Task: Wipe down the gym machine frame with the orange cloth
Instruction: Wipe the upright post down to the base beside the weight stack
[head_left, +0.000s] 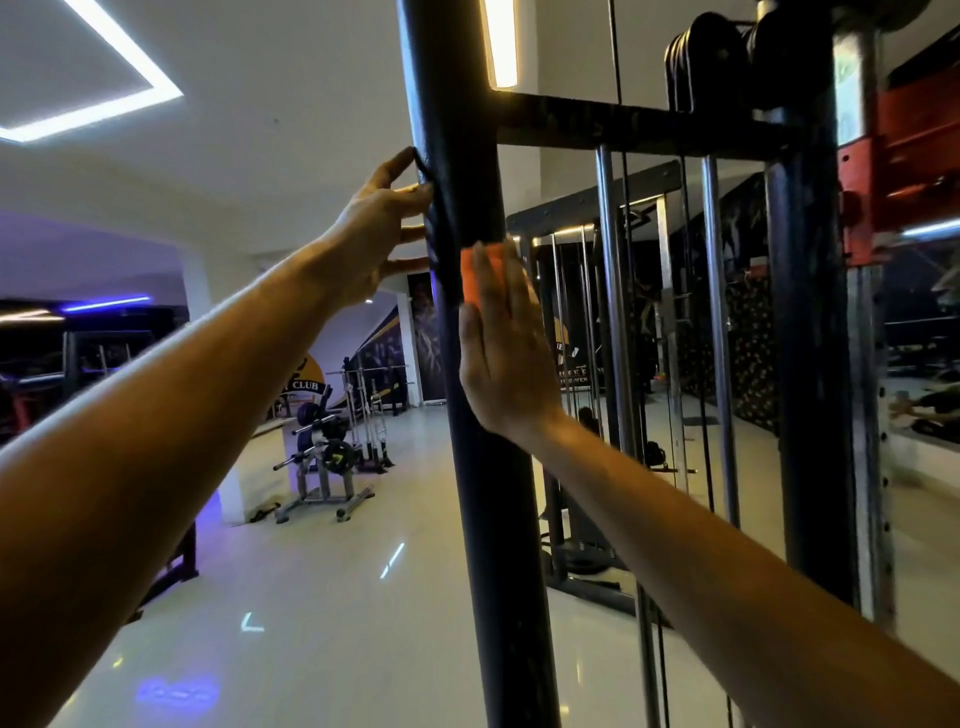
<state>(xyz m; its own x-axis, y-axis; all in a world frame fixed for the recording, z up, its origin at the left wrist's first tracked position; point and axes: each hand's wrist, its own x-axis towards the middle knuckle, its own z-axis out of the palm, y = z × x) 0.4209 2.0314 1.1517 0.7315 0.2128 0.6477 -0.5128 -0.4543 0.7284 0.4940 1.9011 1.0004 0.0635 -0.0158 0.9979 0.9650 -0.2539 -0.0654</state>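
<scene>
A thick black upright post (483, 519) of the gym machine frame rises through the middle of the view. A black crossbar (623, 124) runs right from it near the top. My right hand (506, 358) lies flat against the post's right side, pressing the orange cloth (471, 278) onto it; only a strip of cloth shows beside my fingers. My left hand (376, 236) is higher up on the post's left side, fingers spread and their tips touching the post's edge, holding nothing.
Chrome guide rods (613, 312) and cables hang right of the post. A second dark upright (805, 364) and a red panel (904, 156) stand at far right, with pulleys (711, 57) above. A weight-plate rack (327, 457) stands on the shiny floor behind left.
</scene>
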